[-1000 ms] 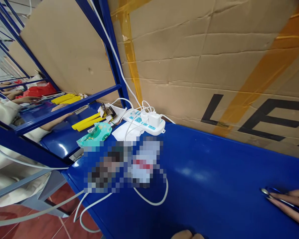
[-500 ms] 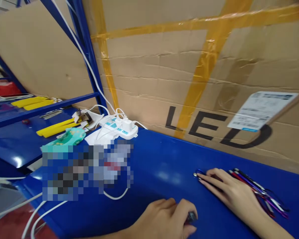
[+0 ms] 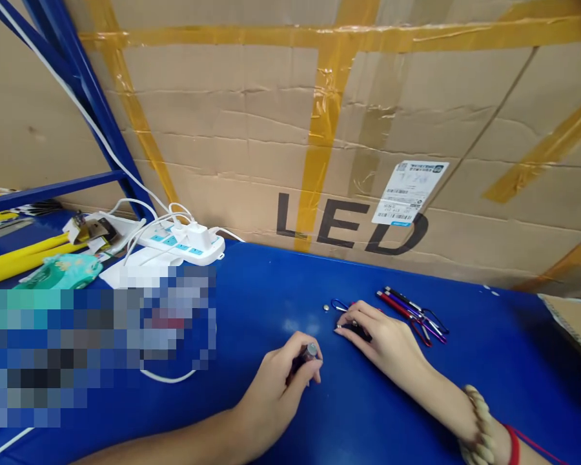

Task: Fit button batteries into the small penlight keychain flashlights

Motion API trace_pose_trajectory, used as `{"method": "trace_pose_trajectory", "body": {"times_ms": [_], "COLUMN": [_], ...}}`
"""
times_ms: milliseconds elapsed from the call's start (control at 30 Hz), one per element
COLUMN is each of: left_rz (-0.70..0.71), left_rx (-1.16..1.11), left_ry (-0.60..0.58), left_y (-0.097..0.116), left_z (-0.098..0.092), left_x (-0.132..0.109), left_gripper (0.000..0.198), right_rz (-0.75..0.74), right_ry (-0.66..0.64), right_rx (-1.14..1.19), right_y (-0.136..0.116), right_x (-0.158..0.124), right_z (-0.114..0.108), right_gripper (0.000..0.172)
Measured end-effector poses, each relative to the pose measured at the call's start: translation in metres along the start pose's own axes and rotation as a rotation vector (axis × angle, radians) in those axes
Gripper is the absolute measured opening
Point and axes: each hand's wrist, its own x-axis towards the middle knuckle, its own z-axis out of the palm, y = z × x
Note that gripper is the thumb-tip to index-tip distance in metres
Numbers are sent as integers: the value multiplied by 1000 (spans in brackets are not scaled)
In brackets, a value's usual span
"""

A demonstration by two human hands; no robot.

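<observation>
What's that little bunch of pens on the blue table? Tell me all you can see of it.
The bunch of pens lies flat on the blue table, just beyond the right hand and apart from the cardboard box behind. They are slim, glossy sticks in red, purple and dark shades, seemingly with metal clips, lying nearly parallel and slightly fanned. Whether the hand touches them is unclear.

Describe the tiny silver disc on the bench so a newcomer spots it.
Find the cardboard box printed LED behind the blue table. Below the letters L and E, the small silver disc lies alone just left of the fingertips of the right hand. Unlike the long red and purple pens further right, it is round and tiny.
</observation>
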Motion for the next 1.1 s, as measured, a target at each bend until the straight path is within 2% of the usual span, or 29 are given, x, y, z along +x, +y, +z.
{"method": "trace_pose_trajectory", "body": {"times_ms": [100,267,333,500,800,1100], "left_rz": [-31,-105,-86,-25,47,120], "left_rx": [-43,-48,-33,14,60,141], "left_ry": [-26,-74,-80,-73,-139,-136], "left_y": [4,8,7,6,-1,-6], "left_z": [6,8,7,5,7,-7], "left_x": [-6,-7,-6,-5,-9,-3], "left_gripper": [10,12,15,21,22,15], "right_rz": [-11,-52,-69,-158,-146,-124], "right_ry": [58,333,380,372,323,284], "right_rx": [53,321,438,548,644,598], "right_y": [-9,-36,-47,-55,-55,-53], "right_x": [-6,-14,-17,-22,-24,-16], "right_z": [1,-3,-6,-6,-6,-5], "right_gripper": [29,7,8,14,13,9]}}
